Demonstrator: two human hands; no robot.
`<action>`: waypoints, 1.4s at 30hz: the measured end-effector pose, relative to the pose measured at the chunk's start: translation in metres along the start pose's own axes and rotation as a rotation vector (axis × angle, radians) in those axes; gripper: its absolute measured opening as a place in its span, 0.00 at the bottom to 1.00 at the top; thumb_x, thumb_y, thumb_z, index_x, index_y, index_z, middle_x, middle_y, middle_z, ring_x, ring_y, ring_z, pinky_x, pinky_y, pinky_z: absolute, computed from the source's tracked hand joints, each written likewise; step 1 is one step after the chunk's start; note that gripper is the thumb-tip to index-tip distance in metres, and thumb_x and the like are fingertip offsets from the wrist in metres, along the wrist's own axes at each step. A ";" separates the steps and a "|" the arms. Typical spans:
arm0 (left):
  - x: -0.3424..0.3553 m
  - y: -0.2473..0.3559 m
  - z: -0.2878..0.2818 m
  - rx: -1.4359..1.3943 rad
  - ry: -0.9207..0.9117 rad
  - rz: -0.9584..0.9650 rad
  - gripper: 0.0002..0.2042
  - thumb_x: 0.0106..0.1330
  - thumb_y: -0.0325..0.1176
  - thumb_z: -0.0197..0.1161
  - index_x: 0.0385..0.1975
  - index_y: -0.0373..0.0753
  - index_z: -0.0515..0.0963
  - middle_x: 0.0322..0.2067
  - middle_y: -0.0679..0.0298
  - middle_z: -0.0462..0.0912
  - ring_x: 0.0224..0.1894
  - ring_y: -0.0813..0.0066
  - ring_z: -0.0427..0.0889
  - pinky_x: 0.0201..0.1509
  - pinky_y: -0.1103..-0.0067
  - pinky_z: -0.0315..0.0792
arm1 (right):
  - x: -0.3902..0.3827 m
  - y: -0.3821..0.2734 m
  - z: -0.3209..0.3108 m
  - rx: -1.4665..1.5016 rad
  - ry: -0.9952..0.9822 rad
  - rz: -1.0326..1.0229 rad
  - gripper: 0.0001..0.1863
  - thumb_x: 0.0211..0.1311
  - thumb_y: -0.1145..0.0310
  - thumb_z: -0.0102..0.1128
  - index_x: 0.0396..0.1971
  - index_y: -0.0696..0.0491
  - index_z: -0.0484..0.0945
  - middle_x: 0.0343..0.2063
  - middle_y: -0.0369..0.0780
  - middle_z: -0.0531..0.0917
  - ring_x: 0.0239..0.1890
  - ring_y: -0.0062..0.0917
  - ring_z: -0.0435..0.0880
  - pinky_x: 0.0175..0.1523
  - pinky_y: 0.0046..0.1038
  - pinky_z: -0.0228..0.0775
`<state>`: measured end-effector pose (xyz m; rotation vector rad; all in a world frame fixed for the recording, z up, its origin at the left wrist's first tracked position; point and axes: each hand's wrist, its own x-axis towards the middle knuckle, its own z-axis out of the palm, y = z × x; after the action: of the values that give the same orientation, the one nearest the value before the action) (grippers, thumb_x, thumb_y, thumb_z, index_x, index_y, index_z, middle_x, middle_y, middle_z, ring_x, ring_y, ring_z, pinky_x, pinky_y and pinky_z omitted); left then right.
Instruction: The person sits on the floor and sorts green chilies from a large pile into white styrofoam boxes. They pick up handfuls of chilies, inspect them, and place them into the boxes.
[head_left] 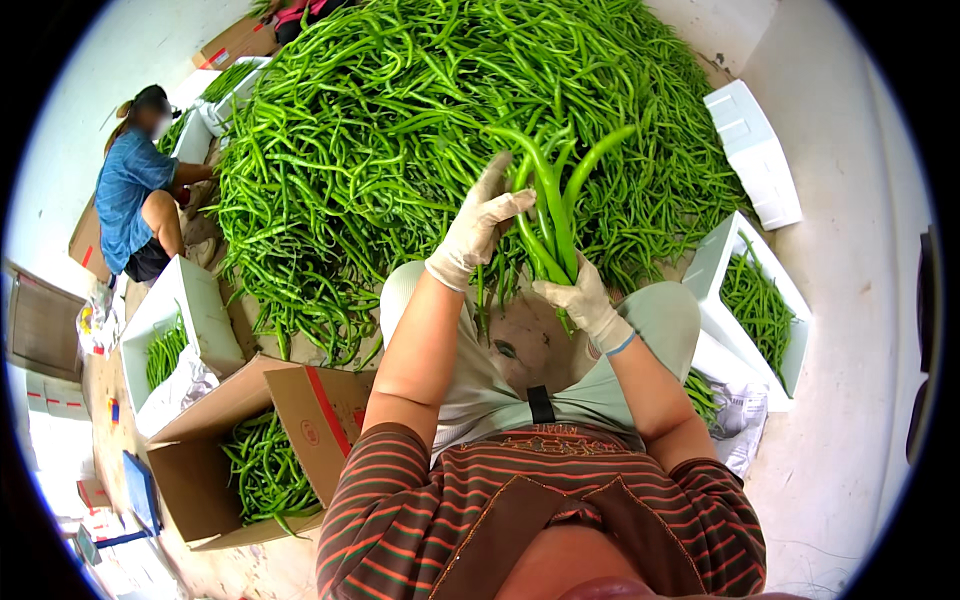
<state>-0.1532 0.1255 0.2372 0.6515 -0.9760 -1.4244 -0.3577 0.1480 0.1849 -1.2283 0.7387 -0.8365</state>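
My right hand (586, 303), in a pale glove, is closed round the lower ends of a small bunch of long green chili peppers (557, 215). The peppers fan upward from that grip, their upper ends spread apart. To their left is my left hand (480, 228), also gloved, with thumb and fingers apart. Its thumb reaches toward the bunch; whether it touches a pepper I cannot tell. Behind both hands rises a large heap of green chili peppers (400, 120), spreading over the floor up to my knees.
An open cardboard box (200, 490) with peppers stands at my left, beside a white foam box (215, 320). Another foam box (797, 340) holds peppers at my right, below a white foam piece (750, 150). At the far left a person in blue (135, 195) crouches by the heap.
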 end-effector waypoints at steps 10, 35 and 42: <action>0.004 -0.030 0.041 -0.076 0.006 -0.151 0.18 0.59 0.29 0.65 0.49 0.31 0.77 0.35 0.65 0.80 0.36 0.75 0.79 0.43 0.76 0.76 | -0.014 -0.019 -0.013 -0.416 0.066 -0.087 0.23 0.68 0.52 0.56 0.47 0.60 0.76 0.32 0.41 0.81 0.33 0.28 0.77 0.42 0.30 0.69; 0.012 -0.036 0.122 -0.129 -0.091 -0.302 0.16 0.63 0.23 0.61 0.50 0.32 0.72 0.33 0.61 0.77 0.31 0.71 0.77 0.36 0.74 0.76 | -0.143 -0.181 -0.258 -1.013 1.260 -0.369 0.32 0.69 0.54 0.55 0.63 0.62 0.65 0.55 0.59 0.76 0.60 0.43 0.74 0.62 0.35 0.66; 0.023 -0.025 0.221 -0.091 -0.334 -0.067 0.10 0.60 0.23 0.60 0.41 0.31 0.75 0.31 0.60 0.78 0.33 0.71 0.77 0.41 0.76 0.73 | -0.135 -0.165 -0.106 -0.454 0.455 -0.427 0.36 0.61 0.63 0.64 0.65 0.61 0.62 0.62 0.51 0.70 0.65 0.39 0.70 0.68 0.37 0.62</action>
<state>-0.3578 0.1402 0.3267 0.3885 -1.1485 -1.6610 -0.5401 0.1905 0.3320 -1.6576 1.0925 -1.3787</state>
